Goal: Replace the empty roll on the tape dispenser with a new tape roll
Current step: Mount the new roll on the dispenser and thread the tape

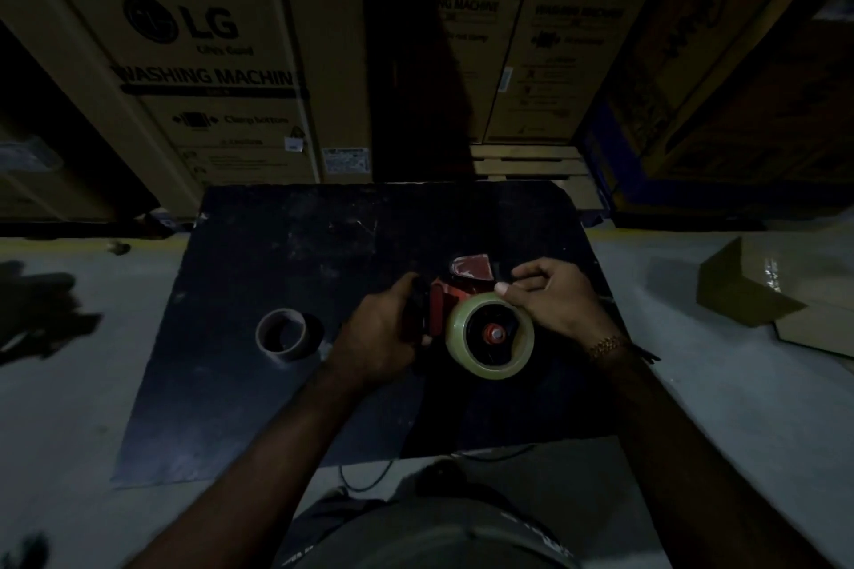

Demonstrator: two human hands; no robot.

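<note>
Gripping the handle of the red tape dispenser, the left hand is closing around it on the black board. Right hand is pinching at the rim of the new tape roll, one roll, sitting on the dispenser's hub. One empty cardboard core is lying at 9 o'clock from the dispenser, well apart. Three LG washing machine cartons are standing at 12 o'clock; contents unseen.

Left hand is curled closed in a grip; right hand pinches thumb against forefinger, wrist bent, both forearms extended forward.
</note>
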